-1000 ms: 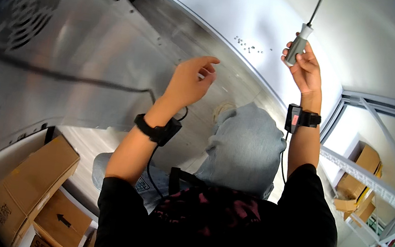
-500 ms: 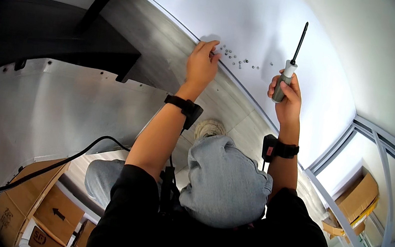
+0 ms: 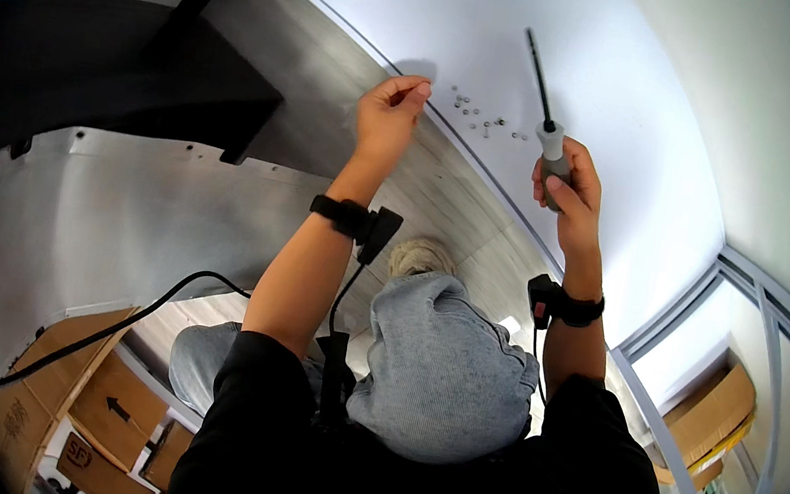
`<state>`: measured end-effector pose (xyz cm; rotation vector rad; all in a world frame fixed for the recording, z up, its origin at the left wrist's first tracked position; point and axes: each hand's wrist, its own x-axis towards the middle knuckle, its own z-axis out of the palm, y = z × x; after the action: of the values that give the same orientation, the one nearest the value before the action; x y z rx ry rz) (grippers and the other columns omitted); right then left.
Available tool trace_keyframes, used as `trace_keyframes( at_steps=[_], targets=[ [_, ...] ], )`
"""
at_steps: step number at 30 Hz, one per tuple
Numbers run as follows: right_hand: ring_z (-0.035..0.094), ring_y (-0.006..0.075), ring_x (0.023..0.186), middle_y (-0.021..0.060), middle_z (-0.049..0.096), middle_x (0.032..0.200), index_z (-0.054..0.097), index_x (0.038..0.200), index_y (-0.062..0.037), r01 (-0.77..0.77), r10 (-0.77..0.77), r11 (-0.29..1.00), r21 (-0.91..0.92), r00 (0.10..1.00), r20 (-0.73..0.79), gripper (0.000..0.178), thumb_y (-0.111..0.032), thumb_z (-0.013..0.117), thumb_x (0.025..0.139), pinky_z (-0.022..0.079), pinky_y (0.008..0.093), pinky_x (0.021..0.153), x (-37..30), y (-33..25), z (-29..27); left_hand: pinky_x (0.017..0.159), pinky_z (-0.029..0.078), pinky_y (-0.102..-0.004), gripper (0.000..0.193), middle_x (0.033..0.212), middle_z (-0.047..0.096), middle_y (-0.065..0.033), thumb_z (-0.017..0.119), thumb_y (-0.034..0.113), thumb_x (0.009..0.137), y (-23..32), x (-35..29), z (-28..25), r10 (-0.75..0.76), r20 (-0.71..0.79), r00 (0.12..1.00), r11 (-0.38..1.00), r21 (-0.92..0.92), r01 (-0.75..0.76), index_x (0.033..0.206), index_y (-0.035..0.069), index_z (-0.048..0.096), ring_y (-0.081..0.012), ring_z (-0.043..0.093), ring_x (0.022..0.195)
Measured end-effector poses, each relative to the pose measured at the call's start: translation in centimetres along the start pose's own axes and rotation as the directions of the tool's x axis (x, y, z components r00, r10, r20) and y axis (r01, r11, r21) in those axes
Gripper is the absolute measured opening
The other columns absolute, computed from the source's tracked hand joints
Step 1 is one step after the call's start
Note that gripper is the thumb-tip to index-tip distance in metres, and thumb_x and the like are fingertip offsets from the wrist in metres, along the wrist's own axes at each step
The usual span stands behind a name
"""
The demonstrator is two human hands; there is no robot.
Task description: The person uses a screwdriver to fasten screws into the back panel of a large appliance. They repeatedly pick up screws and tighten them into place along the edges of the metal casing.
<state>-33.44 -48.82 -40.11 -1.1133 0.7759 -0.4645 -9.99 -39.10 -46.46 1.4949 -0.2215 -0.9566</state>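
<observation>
My right hand point(image 3: 570, 189) is wrapped around the grey handle of a screwdriver point(image 3: 552, 153), its dark shaft pointing up and slightly left over the white tabletop point(image 3: 592, 63). By the table's edge, my left hand point(image 3: 391, 117) has thumb and fingertips pinched together. Whatever sits in that pinch, if anything, is too small to make out. Several small metal screws point(image 3: 486, 126) lie scattered on the white surface between my two hands.
To the left stand a black bench-like piece point(image 3: 117, 66) and a large sheet-metal panel point(image 3: 147, 212). A black cable point(image 3: 100, 332) crosses above cardboard boxes point(image 3: 120, 410) at lower left. A metal frame point(image 3: 671, 438) and another carton point(image 3: 709, 418) are at right.
My left hand has drawn slightly left, away from the screws, its fingertips now closed together. The screwdriver has tipped leftward in my right hand.
</observation>
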Motion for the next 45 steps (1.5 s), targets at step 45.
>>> trace_keyframes(
  at_steps=[45],
  targets=[
    [0.047,0.0053,0.065,-0.0024,0.051,0.072,0.053,0.098,-0.0067,0.507,-0.479,0.717,-0.479,0.857,0.191,0.039,0.016,0.054,0.065,0.036,0.0188,0.062,-8.3,-24.5,18.8,0.074,0.050,-0.0287,0.017,0.093,0.061,-0.0047,0.050,0.022,0.096,28.0,-14.4,-5.2,0.367,0.033,0.930,0.642,-0.733,-0.227,0.105,0.008,0.053,-0.0148,0.058,0.083]
  ],
)
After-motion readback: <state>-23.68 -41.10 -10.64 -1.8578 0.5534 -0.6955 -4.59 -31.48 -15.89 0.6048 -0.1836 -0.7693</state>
